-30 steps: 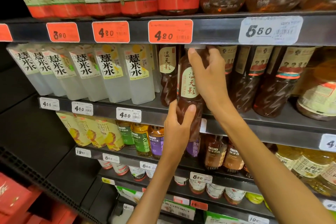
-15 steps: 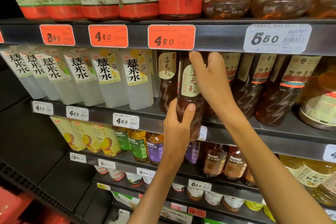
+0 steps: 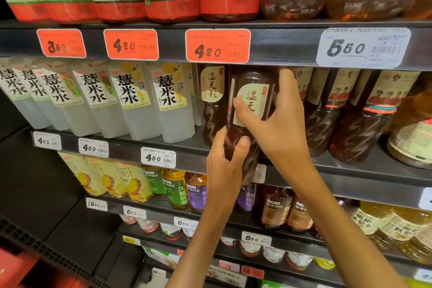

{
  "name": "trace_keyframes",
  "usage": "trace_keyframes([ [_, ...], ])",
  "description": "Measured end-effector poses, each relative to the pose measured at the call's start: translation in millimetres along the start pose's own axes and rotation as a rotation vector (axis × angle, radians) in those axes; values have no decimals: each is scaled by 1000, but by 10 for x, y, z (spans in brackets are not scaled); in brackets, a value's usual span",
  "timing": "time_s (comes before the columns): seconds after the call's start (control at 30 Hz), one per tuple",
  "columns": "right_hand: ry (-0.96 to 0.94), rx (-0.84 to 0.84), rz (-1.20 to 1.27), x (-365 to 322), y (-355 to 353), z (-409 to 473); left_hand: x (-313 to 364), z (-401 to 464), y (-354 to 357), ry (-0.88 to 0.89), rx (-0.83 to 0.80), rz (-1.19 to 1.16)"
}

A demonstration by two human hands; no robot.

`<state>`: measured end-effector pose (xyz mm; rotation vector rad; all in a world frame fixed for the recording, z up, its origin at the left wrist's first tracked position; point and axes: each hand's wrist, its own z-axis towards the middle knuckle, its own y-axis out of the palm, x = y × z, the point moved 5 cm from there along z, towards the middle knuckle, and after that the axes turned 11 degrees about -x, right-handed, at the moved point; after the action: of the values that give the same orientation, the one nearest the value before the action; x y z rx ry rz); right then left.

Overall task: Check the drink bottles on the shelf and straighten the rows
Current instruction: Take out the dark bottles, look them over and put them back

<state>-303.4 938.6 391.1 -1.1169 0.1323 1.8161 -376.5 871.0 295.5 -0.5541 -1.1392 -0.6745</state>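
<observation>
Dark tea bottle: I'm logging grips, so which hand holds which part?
Left hand grips the dark tea bottle at its lower body; right hand holds its labelled upper body.

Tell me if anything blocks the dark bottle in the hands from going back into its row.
Nothing visible does. The left hand grips the dark bottle low, the right hand grips its label, and its base hangs past the shelf edge. The slot behind is hidden by the bottle and hands.

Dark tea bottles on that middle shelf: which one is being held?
The dark tea bottle with the cream label, second from the left in its row. Both the left hand and right hand grip it; its neighbours stand untouched.
</observation>
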Motion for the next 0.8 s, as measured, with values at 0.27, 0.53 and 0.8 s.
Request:
trace_keyframes([
  [0.27, 47, 50, 98, 63, -24, -3, -5, 9, 11, -7, 12, -12],
  [0.53, 34, 128, 162, 69, 13, 91, 176, -49, 2, 49, 55, 190],
  [0.8, 18, 117, 50, 137, 36, 110, -45, -128, -28, 35, 154, 352],
])
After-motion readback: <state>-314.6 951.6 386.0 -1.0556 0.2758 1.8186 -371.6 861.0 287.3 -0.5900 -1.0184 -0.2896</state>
